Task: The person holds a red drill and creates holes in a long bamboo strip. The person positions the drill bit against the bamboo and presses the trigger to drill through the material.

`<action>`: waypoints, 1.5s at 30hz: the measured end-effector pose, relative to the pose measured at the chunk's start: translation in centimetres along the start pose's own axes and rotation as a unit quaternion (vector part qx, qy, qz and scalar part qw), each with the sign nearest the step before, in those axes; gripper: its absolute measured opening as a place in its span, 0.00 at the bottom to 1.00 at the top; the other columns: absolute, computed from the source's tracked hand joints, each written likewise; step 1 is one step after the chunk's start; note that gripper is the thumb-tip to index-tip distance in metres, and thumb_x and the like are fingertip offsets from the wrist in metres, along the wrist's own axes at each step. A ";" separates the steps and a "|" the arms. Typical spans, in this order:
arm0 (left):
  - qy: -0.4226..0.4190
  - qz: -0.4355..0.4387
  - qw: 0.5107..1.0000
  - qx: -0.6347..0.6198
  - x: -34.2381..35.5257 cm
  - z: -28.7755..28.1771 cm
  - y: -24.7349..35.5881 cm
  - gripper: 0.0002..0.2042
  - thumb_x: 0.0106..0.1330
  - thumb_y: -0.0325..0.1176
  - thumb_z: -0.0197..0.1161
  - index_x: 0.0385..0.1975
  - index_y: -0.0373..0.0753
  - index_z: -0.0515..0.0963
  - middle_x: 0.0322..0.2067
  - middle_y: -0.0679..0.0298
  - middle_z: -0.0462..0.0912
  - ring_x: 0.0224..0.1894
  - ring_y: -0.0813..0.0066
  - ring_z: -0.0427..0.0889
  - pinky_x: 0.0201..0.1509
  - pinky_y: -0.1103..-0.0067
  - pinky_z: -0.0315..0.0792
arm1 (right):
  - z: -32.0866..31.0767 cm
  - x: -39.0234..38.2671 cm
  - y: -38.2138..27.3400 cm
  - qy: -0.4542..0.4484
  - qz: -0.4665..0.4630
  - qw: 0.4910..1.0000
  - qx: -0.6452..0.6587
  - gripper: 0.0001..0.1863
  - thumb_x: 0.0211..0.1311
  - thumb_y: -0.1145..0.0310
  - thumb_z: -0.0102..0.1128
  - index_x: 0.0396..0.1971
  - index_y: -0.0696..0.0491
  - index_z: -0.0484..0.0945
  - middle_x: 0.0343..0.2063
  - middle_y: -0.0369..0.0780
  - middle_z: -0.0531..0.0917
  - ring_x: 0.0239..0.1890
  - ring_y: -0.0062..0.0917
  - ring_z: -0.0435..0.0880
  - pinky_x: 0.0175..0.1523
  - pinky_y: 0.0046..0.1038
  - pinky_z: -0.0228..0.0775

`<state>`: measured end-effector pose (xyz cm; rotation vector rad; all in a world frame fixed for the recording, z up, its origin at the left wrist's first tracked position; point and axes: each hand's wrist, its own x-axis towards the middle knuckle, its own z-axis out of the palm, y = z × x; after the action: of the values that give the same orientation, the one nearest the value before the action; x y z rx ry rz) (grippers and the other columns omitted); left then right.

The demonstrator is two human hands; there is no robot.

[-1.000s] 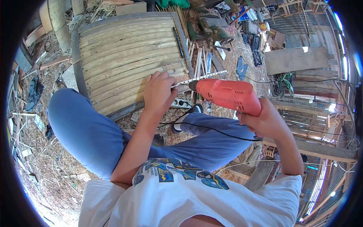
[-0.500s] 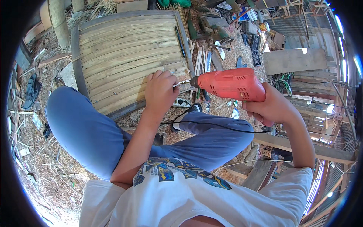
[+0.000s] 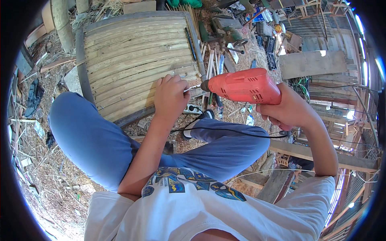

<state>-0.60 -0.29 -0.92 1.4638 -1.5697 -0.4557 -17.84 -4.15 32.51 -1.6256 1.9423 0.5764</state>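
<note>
My right hand (image 3: 291,105) is wrapped round the handle of a red power drill (image 3: 243,86), which lies level and points left. At the drill's dark chuck (image 3: 205,86), a thin bit runs toward my left hand (image 3: 171,95). My left fingers are curled and closed at the near right part of a slatted wooden panel (image 3: 136,52) with a dark frame. Whatever they pinch is mostly hidden; a thin pale edge (image 3: 187,90) shows by the fingertips. A black cord (image 3: 237,133) crosses over my right leg.
A white power strip (image 3: 194,109) with a plug lies beyond my foot. A dark rod (image 3: 190,43) rests on the panel's right side. Wood strips (image 3: 210,64) lie right of it. Bent nails (image 3: 122,99) show on the slats. Straw and scraps cover the ground.
The drill and my right hand have shifted slightly left and up, bringing the chuck a little closer to my left hand. My left hand has stayed in place.
</note>
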 end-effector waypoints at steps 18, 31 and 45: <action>0.000 -0.005 1.000 -0.005 0.0 0.1 0.2 0.09 0.53 0.29 0.81 0.29 0.46 0.85 0.34 0.67 0.83 0.45 0.59 0.82 0.51 0.62 0.71 | -0.5 0.6 -0.6 -0.002 0.007 1.000 -0.019 0.13 0.64 0.63 0.71 0.32 0.60 0.84 0.16 0.37 0.82 0.12 0.23 0.81 0.17 0.30 0.71; -0.001 -0.004 1.000 0.000 0.0 0.1 0.2 0.10 0.53 0.29 0.81 0.30 0.46 0.85 0.34 0.66 0.82 0.45 0.58 0.82 0.51 0.61 0.71 | -0.6 0.3 -2.1 -0.003 0.075 0.996 -0.038 0.25 0.66 0.63 0.80 0.50 0.62 0.74 0.28 0.37 0.89 0.21 0.18 0.85 0.22 0.27 0.75; 0.003 -0.003 1.000 0.009 0.0 0.0 0.3 0.09 0.54 0.29 0.80 0.30 0.45 0.84 0.34 0.66 0.82 0.46 0.58 0.82 0.51 0.61 0.71 | -0.5 -0.2 -2.9 0.016 0.033 0.995 -0.088 0.27 0.59 0.56 0.78 0.48 0.65 0.87 0.40 0.56 0.92 0.47 0.48 0.95 0.55 0.43 0.84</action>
<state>-0.78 -0.23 -0.72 1.4817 -1.5694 -0.4420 -15.00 -4.85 33.03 -1.6915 2.0226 0.7720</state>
